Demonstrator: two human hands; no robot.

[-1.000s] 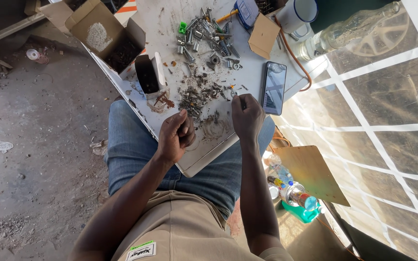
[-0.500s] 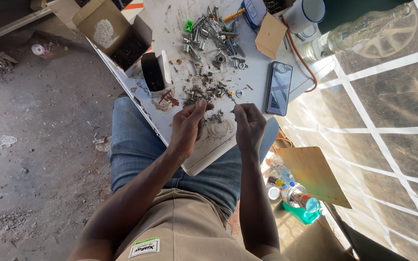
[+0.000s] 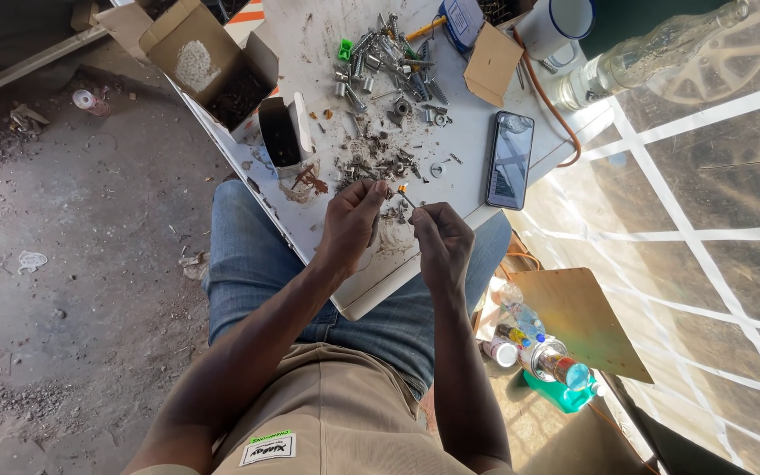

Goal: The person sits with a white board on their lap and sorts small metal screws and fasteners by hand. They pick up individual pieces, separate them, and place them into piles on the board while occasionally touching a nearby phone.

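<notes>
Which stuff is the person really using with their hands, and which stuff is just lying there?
In use:
left hand
right hand
small bits pinched at the fingertips
pile of rusty screws and bolts
white board

Just lying about:
phone
mug
glass bottle
open cardboard box
folded cardboard piece

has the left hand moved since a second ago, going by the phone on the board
Yes. The left hand has come up the white board into the scattered screws and closer to the right hand, roughly level with the phone's near end.
</notes>
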